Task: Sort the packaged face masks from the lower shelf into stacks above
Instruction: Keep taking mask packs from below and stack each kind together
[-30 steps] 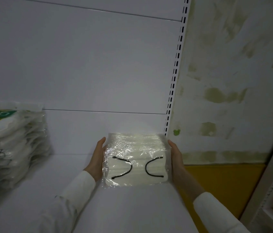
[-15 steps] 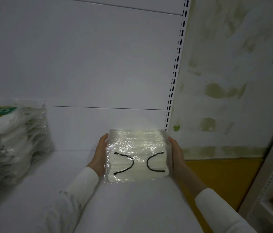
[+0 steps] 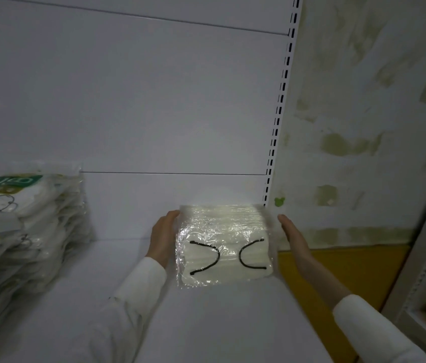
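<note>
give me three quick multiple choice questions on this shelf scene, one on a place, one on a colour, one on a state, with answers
1. Where on the white shelf is the tall stack of packaged masks with a green label?
A. toward its left
B. against the post at its right
C. on the floor

2. What colour are the ear loops in the clear plastic pack of white face masks?
A. green
B. white
C. black

3. How is that pack handled?
A. left hand and right hand flank it
B. right hand alone
C. no hand near it

Answers: 1 A, the stack sits at the picture's left edge; 2 C, two dark curved loops show through the plastic; 3 A, one hand is at each side.
</note>
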The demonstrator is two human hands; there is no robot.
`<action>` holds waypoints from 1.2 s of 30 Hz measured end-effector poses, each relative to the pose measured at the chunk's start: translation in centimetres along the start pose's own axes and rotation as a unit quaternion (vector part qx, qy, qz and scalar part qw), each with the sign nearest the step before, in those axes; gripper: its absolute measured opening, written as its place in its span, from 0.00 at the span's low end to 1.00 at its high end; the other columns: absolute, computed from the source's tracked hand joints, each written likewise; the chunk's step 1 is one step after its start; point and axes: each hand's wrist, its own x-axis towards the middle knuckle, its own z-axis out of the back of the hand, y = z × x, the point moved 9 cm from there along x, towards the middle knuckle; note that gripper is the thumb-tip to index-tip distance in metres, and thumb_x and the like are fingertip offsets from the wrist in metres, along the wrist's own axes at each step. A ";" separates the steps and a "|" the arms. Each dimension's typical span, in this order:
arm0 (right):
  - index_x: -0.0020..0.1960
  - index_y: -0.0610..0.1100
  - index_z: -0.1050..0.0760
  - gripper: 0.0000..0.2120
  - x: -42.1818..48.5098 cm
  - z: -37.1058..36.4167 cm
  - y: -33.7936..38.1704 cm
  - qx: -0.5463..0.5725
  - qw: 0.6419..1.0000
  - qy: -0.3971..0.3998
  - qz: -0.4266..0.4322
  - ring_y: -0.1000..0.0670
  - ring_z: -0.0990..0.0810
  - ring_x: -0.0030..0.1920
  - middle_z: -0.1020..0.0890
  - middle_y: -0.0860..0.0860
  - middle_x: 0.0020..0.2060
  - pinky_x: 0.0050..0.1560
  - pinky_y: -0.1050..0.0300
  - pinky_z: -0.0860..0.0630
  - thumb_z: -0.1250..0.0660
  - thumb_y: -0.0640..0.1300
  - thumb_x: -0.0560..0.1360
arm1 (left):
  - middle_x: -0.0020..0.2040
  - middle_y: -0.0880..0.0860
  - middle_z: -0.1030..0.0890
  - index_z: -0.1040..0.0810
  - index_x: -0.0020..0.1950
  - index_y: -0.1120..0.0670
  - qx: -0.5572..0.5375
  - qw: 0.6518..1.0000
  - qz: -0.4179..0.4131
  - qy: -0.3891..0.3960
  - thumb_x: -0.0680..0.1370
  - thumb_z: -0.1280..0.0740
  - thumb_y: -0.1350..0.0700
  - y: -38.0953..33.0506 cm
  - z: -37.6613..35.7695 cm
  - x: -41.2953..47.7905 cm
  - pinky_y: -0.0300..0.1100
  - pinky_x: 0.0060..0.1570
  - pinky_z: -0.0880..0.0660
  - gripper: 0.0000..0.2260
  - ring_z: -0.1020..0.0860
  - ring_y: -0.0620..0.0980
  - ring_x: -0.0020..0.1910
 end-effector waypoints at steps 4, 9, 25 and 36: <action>0.75 0.51 0.41 0.26 -1.7 1.1 2.9 -0.061 0.996 0.008 0.072 0.49 0.41 0.74 0.38 0.52 0.74 0.70 0.52 0.43 0.40 0.51 0.79 | 0.54 0.50 0.26 0.27 0.56 0.54 0.103 0.991 -0.058 -0.068 0.77 0.36 0.50 -1.9 1.9 -1.6 0.44 0.50 0.33 0.12 0.29 0.49 0.51; 0.73 0.52 0.35 0.25 -4.9 -0.2 6.8 -0.135 0.972 0.021 0.192 0.50 0.37 0.72 0.34 0.52 0.72 0.65 0.57 0.39 0.35 0.49 0.77 | 0.55 0.53 0.24 0.26 0.59 0.56 0.216 0.962 -0.124 -0.111 0.75 0.34 0.54 -4.3 3.7 -5.2 0.45 0.57 0.30 0.15 0.27 0.52 0.56; 0.66 0.51 0.27 0.22 -20.3 -17.0 7.8 -0.157 0.890 0.294 0.311 0.56 0.28 0.61 0.25 0.61 0.61 0.63 0.60 0.34 0.29 0.41 0.73 | 0.41 0.50 0.18 0.20 0.41 0.52 0.267 0.925 -0.214 -0.163 0.73 0.33 0.58 -14.7 13.9 -21.8 0.48 0.50 0.22 0.03 0.21 0.52 0.45; 0.54 0.47 0.21 0.09 -18.8 -28.1 8.4 -0.126 0.930 0.310 0.151 0.52 0.18 0.49 0.17 0.49 0.49 0.50 0.57 0.23 0.36 0.42 0.77 | 0.37 0.54 0.21 0.20 0.43 0.60 0.271 0.901 -0.222 -0.255 0.76 0.34 0.59 -19.4 31.3 -20.8 0.44 0.38 0.28 0.05 0.25 0.53 0.38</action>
